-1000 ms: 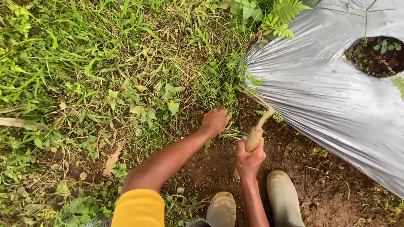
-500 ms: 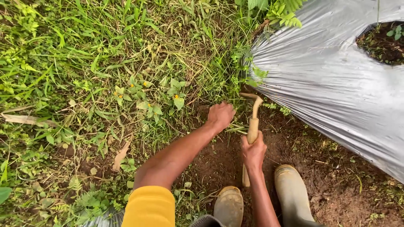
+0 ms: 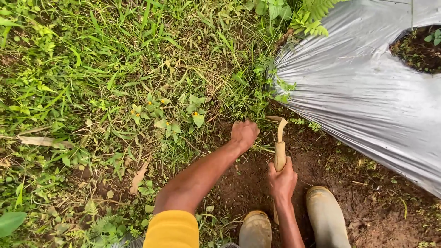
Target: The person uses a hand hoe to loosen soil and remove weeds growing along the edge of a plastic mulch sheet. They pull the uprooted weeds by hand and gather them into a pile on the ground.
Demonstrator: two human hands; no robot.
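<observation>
My left hand point(image 3: 244, 133) is closed around a tuft of grass point(image 3: 251, 102) at the border between weeds and bare soil. My right hand point(image 3: 282, 179) grips the wooden handle of a small sickle point(image 3: 279, 146). Its curved blade tip lies at the grass base, just right of my left fist. Both hands are low over dark soil point(image 3: 317, 156). A yellow sleeve point(image 3: 172, 229) covers my left upper arm.
Silver plastic mulch sheet point(image 3: 358, 96) covers a raised bed on the right, with a planting hole point(image 3: 415, 48) showing soil and seedlings. Dense grass and yellow-flowered weeds point(image 3: 161, 112) fill the left. My muddy boots point(image 3: 327, 218) stand at the bottom.
The sickle swung from raised beside the plastic sheet down to the grass base near my left fist. My left hand stayed clenched on the grass. The view shifted slightly.
</observation>
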